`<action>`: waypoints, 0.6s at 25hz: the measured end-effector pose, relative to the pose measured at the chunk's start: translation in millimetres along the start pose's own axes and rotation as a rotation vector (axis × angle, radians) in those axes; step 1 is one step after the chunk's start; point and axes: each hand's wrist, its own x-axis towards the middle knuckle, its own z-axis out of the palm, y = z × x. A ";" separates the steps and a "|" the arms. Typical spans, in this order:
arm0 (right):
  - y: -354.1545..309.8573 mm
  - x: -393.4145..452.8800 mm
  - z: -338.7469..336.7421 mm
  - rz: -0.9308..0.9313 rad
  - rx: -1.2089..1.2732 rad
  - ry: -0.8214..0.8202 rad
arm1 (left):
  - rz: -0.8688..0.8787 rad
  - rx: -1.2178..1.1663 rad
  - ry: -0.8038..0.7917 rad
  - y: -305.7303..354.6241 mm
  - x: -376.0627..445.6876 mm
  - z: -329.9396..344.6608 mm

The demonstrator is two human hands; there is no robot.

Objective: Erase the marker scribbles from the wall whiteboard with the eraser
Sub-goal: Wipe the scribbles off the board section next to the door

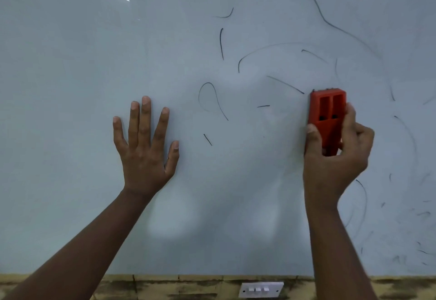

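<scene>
From my feed, the left hand point(145, 145) is at 9 o'clock, fingers spread flat on the glossy white wall whiteboard point(70, 63). Thin black marker scribbles point(313, 4) fill 12 to 3. At 3 o'clock the right hand point(335, 155) grips the red plastic block eraser point(326, 115), pressed to the board.

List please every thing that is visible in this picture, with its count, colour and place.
whiteboard: one, pale grey-white, fills most of the view
marker scribbles: many, black, centre and right of the board
eraser: one, orange-red, right of centre, against the board
switch plate: one, white, on the wall strip below the board
left hand: one, flat on the board, fingers spread
right hand: one, grips the eraser's lower part
</scene>
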 end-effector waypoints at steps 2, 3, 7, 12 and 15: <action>-6.7 -3.5 3.1 -0.014 0.001 -0.021 | -0.004 -0.002 0.003 0.8 -0.4 1.0; -11.5 -10.7 7.0 -0.050 -0.011 -0.046 | -0.007 -0.001 0.003 0.8 -0.9 1.5; -35.9 -74.7 30.6 -0.320 -0.022 -0.301 | -0.003 0.003 -0.001 2.1 0.2 0.6; -41.1 -117.7 36.8 -0.565 -0.138 -0.457 | -0.011 0.008 -0.023 0.3 -0.3 0.6; -49.3 -92.8 36.5 -0.657 -0.170 -0.432 | -0.005 0.004 -0.017 -0.6 -1.0 1.3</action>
